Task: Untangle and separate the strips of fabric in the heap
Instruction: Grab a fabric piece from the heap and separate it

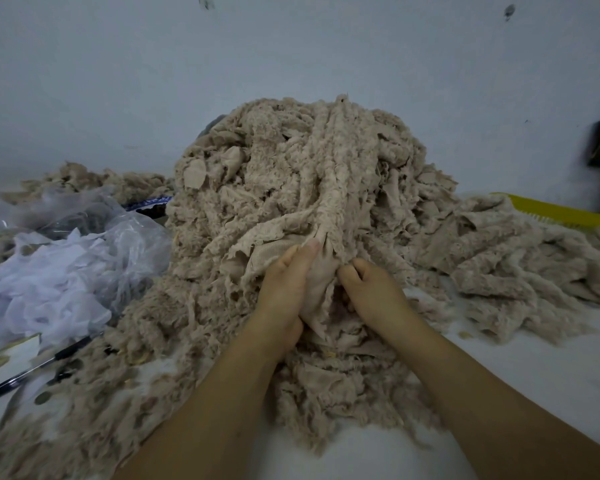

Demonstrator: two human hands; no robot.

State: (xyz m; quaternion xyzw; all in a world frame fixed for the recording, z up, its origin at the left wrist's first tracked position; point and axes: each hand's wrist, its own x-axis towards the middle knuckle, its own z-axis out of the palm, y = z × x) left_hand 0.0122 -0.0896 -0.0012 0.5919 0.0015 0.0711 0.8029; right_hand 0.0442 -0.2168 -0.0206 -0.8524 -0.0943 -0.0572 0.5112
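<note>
Head view, only one. Heap (291, 174) of beige fuzzy strips rises just beyond both hands and spills down round the wrists. Left hand (284, 289) is wrapped on a bunch of strips (317, 296), thumb pressed at its top end. Right hand (371, 289) is just beside it w/ fingers curled in, pinching the same bunch from the other side. The bunch runs up from the thumb in long ropes to the heap's top, so prob. the left anchors it while the right works one strip free; a two-sided grip keeps the pull from dragging the whole pile.

Looser flattened pile (516, 258) lies right of the right hand, likely the done strips, kept apart so they don't re-tangle; yellow tray (551, 211) is beyond it. Left of the left hand are white crumpled plastic (49, 271) and a pen (32, 368), well apart. Most of the heap is untouched, so early on.
</note>
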